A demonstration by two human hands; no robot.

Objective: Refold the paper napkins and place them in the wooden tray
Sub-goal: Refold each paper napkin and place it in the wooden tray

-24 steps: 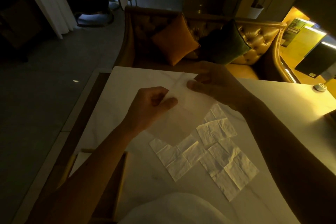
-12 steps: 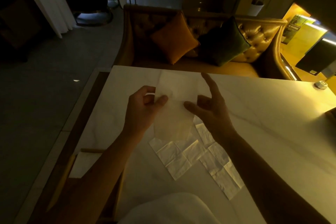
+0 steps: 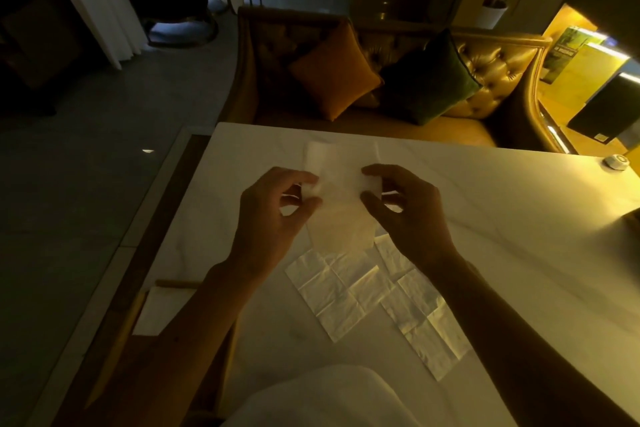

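Both my hands hold one thin white paper napkin (image 3: 341,204) upright above the white marble table (image 3: 485,236). My left hand (image 3: 273,218) pinches its left edge between thumb and fingers. My right hand (image 3: 408,215) pinches its right edge. Two unfolded, creased napkins lie flat on the table below: one (image 3: 337,295) under my hands, the other (image 3: 426,315) to its right, partly hidden by my right forearm. The wooden tray (image 3: 131,315) sits at the table's near left edge, with a white sheet (image 3: 162,310) in it, mostly covered by my left forearm.
A tufted golden sofa (image 3: 491,80) with an orange cushion (image 3: 334,71) and a dark green cushion (image 3: 429,80) stands behind the table. A small round white object (image 3: 615,161) rests at the table's far right. White cloth (image 3: 325,399) fills the near edge.
My right hand let go of the napkin's top, opened, then took hold of its right edge. The napkin now hangs narrower and more upright between both hands.
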